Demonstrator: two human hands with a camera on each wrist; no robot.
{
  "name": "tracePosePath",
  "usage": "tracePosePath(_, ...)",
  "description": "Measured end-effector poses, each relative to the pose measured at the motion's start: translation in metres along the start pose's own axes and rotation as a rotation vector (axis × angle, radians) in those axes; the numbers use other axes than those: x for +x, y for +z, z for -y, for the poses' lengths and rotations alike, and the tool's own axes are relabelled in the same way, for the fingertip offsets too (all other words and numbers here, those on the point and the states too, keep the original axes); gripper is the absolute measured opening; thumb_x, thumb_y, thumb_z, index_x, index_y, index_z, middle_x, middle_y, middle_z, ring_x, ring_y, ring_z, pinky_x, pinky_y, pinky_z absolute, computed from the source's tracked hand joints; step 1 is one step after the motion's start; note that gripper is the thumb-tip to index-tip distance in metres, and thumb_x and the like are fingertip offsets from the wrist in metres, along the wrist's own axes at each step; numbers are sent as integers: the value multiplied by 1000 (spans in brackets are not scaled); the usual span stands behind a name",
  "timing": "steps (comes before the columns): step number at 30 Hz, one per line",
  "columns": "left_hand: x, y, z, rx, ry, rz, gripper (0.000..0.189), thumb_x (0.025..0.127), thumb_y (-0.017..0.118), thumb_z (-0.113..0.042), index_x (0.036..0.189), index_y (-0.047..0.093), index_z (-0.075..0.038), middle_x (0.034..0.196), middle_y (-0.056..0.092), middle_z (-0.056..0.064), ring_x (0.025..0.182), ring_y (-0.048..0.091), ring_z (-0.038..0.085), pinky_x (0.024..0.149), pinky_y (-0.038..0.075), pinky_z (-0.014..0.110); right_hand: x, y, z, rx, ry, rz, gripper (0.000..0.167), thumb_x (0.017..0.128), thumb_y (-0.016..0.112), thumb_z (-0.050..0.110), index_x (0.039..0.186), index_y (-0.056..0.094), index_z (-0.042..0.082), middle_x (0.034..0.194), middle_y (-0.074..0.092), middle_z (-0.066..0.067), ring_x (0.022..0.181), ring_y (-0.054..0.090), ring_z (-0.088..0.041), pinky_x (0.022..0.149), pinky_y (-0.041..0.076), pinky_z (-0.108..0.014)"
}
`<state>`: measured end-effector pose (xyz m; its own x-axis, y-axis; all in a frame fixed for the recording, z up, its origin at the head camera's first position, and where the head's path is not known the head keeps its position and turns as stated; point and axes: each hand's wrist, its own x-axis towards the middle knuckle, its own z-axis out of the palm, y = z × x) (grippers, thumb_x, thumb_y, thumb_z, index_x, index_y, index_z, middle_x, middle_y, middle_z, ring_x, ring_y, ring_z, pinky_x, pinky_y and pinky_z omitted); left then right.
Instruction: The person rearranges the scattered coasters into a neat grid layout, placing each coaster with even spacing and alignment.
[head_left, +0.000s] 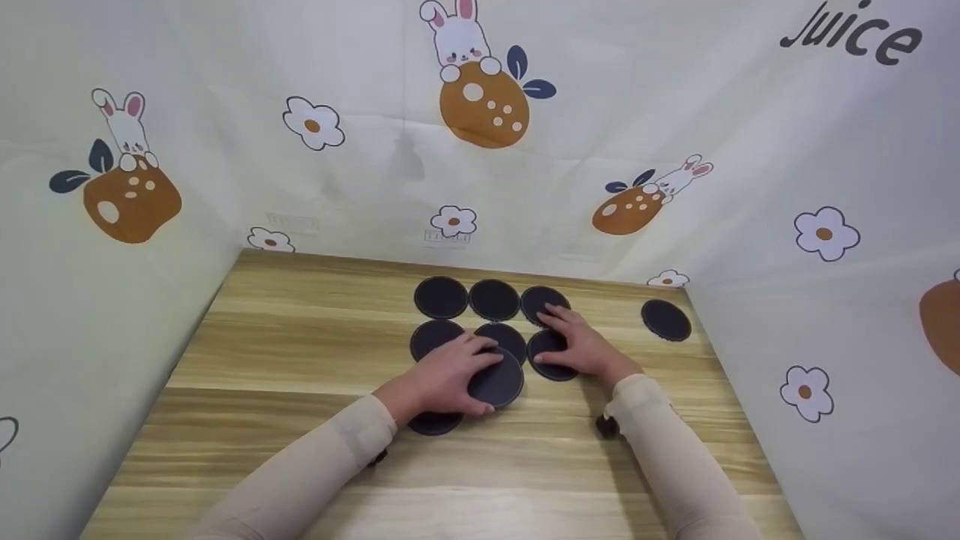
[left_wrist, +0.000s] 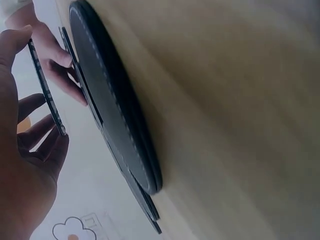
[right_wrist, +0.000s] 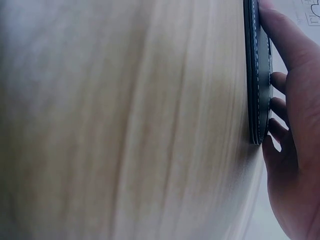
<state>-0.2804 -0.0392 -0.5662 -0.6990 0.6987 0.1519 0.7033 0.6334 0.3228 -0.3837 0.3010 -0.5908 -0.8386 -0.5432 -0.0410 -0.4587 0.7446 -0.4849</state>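
Note:
My left hand (head_left: 446, 379) grips a black round coaster (head_left: 501, 384) by its rim, thumb at the near edge and fingers at the far side. In the left wrist view this held coaster (left_wrist: 46, 87) is edge-on, raised off the table. My right hand (head_left: 585, 345) spreads over the right coaster of the second row (head_left: 545, 345), its fingertips reaching onto the back row's right coaster (head_left: 534, 298). Stitched rims show on the coaster (right_wrist: 258, 90) beside the right fingers. The held coaster and left hand partly cover the second row's middle coaster (head_left: 510, 339).
Two more coasters (head_left: 441, 297) (head_left: 495, 298) complete the back row. Another coaster (head_left: 435, 424) lies under the left wrist's line, partly hidden. A lone coaster (head_left: 666, 320) lies far right. Printed cloth walls (head_left: 360, 187) border the wooden table (head_left: 285, 330).

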Motion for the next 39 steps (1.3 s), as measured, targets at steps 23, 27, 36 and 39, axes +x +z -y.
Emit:
tracePosePath(23,5,16,-25,41,31,127,86,88,87,-60,157,61,-16,164,51,8,147,50,28,122,45,43,-1,-1,1,-10,-29,-7,95,94,84,60,170,47,18,181,30,-10,167,20,-42,131,25,-64)
tracePosePath(27,5,18,-28,46,27,149,85,89,86,-59,158,61,-16,164,52,8,148,49,28,123,44,46,-2,-1,1,-6,-33,-7,94,94,84,60,170,48,17,181,30,-10,167,20,-42,131,25,-65)
tracePosePath(36,4,20,-31,26,5,171,84,90,85,-58,159,60,-17,165,50,7,148,48,28,121,46,46,-1,-1,0,-19,-41,-4,94,94,84,58,170,47,16,181,30,-11,167,20,-43,131,25,-65)
tracePosePath(39,4,20,-31,10,-5,172,83,90,85,-57,158,59,-18,165,50,6,149,48,27,120,47,47,-1,0,0,-16,-46,-2,93,95,84,57,170,47,16,181,29,-12,167,20,-43,130,26,-65)
